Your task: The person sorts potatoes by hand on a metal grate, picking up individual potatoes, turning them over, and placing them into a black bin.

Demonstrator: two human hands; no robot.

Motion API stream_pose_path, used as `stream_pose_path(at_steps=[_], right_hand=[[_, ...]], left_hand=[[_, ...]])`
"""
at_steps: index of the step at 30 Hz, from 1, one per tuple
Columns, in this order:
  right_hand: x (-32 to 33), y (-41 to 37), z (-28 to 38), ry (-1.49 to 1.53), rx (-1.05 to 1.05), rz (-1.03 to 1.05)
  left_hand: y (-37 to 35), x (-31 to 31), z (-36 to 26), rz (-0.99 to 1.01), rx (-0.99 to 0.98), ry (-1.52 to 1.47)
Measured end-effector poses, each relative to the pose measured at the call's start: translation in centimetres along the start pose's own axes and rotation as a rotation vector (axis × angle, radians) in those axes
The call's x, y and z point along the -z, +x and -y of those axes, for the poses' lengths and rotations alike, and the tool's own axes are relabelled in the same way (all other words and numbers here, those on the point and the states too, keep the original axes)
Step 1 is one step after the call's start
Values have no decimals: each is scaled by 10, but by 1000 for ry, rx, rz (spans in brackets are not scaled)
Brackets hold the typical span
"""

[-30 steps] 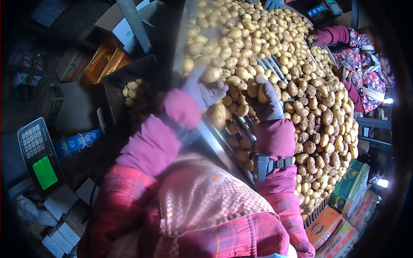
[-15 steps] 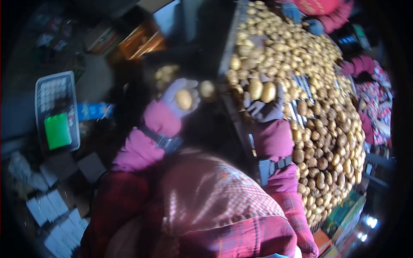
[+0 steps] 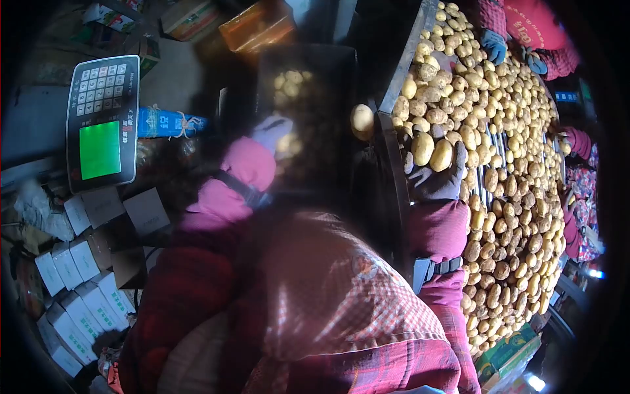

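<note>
My left hand [image 3: 271, 133], gloved and blurred by motion, is over a dark crate [image 3: 341, 72]. A pale potato [image 3: 287, 146] shows in its curled fingers, and several other potatoes [image 3: 292, 84] lie dimly in the crate. At the edge of the sorting table, my right hand [image 3: 436, 180], in a grey glove, faces palm up. Its fingers curve around two yellow potatoes, one [image 3: 422, 150] beside the other [image 3: 441, 155]. Another potato [image 3: 361, 122] is just left of the table's metal edge [image 3: 410, 59]; what holds it up is hidden in shadow.
Loose potatoes [image 3: 499, 243] cover the sorting table. Across it, a co-worker's blue-gloved hand [image 3: 493, 47] and another person's sleeve [image 3: 577, 142] are at the far side. A scale display [image 3: 102, 121] stands at left, above stacked white boxes [image 3: 85, 322]. An orange box [image 3: 257, 26] lies beyond the crate.
My view has shifted, so the table and scale appear farther right. My left hand has moved left relative to the table, over the crate. My right hand still holds the same two potatoes.
</note>
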State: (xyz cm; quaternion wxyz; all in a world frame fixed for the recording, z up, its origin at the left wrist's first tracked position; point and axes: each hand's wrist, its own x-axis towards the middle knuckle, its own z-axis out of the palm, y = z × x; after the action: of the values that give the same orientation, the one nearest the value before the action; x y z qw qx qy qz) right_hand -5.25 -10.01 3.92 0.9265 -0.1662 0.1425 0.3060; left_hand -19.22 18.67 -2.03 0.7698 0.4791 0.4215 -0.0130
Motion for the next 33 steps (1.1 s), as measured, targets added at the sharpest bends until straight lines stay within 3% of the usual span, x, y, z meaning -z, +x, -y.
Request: stream_pose_path(at_steps=[1, 4, 7, 10, 12, 13, 14, 16, 17, 20, 22, 24, 25, 26, 27, 28, 29, 31, 32, 33], right_hand=[[-2, -1, -1, 27, 1, -15], [-14, -11, -2, 45, -83, 46], [-12, -12, 0, -90, -75, 76], [-42, -11, -7, -85, -2, -126], [-25, 14, -5, -1050, 127, 24], [-16, 26, -4, -1459, 247, 48], [-33, 24, -9, -1482, 231, 60], [-78, 6, -28, -1548, 265, 153], [-71, 11, -34, -1661, 546, 359], [-56, 9, -1, -1830, 819, 337], [-20, 4, 38, -1569, 610, -56], [32, -6, 80, -1571, 573, -247], [23, -25, 86, -1538, 540, -256], [38, -37, 96, -1648, 581, -284], [72, -44, 107, -1537, 438, -422], [92, -54, 113, -1674, 465, -485], [96, -63, 110, -1632, 501, -472], [109, -75, 109, -1726, 584, -421], [93, -83, 108, -1860, 553, -433], [108, -88, 109, -1732, 603, -398]], left_hand=[[-3, -5, 2, -84, 30, 100], [40, 14, 68, -92, -85, 384], [60, 16, 94, -188, -411, 810], [24, -30, 16, 13, -506, 342], [-29, -80, -51, 264, -39, -62], [-31, -93, -52, 439, 76, -272], [-33, -106, -51, 614, 200, -480], [-42, -134, -48, 747, 301, -728], [-37, -136, -45, 692, 296, -678], [-19, -135, -38, 565, 372, -617], [-16, -138, -43, 579, 558, -693], [-4, -140, -37, 690, 619, -589], [-3, -147, -40, 589, 663, -556], [4, -156, -47, 523, 616, -550], [15, -167, -59, 456, 571, -542], [26, -178, -70, 390, 529, -533], [61, -185, -66, 518, 64, -354], [206, -163, -91, 516, -496, -77], [200, -179, -125, 397, -363, -287], [155, -208, -152, 236, -165, -475]])
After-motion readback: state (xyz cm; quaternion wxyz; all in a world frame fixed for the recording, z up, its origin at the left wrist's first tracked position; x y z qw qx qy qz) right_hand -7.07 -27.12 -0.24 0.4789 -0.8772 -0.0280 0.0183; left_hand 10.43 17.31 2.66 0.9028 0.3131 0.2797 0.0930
